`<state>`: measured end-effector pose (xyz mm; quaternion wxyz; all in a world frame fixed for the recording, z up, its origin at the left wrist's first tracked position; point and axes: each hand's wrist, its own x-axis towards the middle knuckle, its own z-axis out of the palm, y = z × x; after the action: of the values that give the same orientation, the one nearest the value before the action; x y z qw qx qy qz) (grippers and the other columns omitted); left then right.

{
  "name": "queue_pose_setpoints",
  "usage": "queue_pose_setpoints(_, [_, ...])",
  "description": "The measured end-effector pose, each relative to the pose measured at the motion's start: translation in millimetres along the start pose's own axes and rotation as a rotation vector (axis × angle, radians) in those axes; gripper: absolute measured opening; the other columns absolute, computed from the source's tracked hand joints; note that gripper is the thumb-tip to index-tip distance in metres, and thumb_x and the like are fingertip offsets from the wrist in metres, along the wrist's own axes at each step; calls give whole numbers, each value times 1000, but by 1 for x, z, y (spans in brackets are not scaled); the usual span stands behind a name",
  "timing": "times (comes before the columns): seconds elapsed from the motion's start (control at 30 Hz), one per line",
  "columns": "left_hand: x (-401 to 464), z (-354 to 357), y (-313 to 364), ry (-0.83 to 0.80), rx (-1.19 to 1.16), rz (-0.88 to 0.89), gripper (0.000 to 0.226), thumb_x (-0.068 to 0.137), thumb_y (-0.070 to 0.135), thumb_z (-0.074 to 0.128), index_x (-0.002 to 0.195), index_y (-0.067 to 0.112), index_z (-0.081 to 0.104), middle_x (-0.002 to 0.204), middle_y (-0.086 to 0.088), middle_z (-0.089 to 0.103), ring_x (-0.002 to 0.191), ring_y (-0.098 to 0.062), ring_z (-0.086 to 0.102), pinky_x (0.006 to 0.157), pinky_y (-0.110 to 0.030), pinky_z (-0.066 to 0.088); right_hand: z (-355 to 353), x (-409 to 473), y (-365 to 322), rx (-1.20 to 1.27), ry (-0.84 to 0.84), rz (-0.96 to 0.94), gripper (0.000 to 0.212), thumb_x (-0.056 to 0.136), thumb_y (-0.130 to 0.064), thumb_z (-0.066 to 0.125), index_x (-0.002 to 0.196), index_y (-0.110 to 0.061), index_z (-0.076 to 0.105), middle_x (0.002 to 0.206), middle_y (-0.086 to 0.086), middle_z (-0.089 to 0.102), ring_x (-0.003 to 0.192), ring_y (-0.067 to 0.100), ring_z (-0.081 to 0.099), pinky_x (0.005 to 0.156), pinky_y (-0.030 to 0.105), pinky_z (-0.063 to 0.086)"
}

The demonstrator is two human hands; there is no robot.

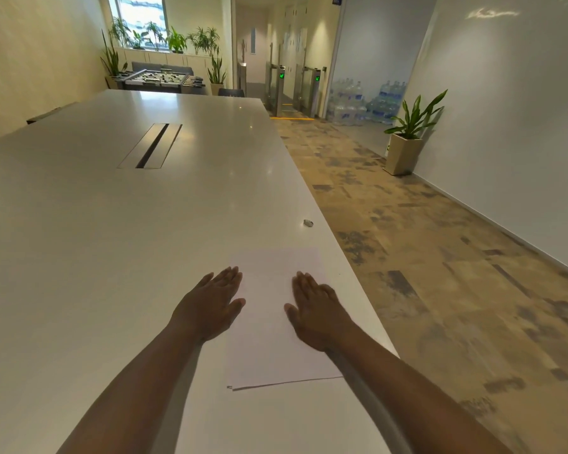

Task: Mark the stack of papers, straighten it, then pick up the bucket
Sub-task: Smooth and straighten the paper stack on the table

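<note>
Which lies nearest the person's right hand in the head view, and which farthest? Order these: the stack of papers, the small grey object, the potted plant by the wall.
From the right hand:
1. Stack of papers, directly under it.
2. Small grey object, ahead near the table's right edge.
3. Potted plant, far right on the floor by the wall.

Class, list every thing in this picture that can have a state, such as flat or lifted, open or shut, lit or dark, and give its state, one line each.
stack of papers: lying flat near the table's right edge, a hand on each side.
left hand: open, fingers straight, on the stack's left edge.
right hand: open, fingers straight, flat on the stack's right part.
cable hatch: slot showing, lids level with the table.
entry gates: green lights lit.
bucket: not in view.
</note>
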<state>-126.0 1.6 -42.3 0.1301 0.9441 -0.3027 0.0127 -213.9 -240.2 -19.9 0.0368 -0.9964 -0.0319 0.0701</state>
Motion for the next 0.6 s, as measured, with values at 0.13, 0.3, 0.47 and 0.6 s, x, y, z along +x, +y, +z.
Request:
queue_pose_setpoints(0.13, [0, 1, 0, -8, 9, -10, 91, 79, 62, 2, 157, 18, 17, 164, 6, 11, 150, -2, 4, 123, -29, 3, -5, -10, 47, -32, 6, 152, 67, 108, -45, 12, 160, -7, -5, 168, 8, -8, 156, 19, -7, 124, 40, 0])
queue_pose_setpoints(0.3, [0, 0, 1, -33, 20, -17, 85, 84, 59, 5, 158, 18, 15, 164, 6, 8, 150, -2, 2, 123, -30, 2, -14, -10, 56, -78, 160, 255, 63, 105, -34, 11, 160, -5, 8, 168, 11, 5, 156, 22, 3, 123, 42, 7])
queue_pose_setpoints(0.47, [1, 0, 1, -44, 30, -17, 86, 83, 60, 4, 158, 18, 15, 164, 5, 8, 150, -3, 2, 123, -31, 3, -8, -10, -11, 10, 180, -26, 90, 76, -32, -9, 159, -5, 13, 168, 12, 9, 156, 22, 8, 121, 41, 12])
queue_pose_setpoints(0.6, [1, -1, 0, -36, 36, -10, 94, 78, 63, -1, 157, 16, 15, 165, 4, 10, 150, -4, 3, 123, -32, 4, 3, -18, -56, 83, 125, -118, 60, 107, -36, 17, 160, -9, 9, 169, 9, 4, 156, 20, 2, 123, 42, 8])
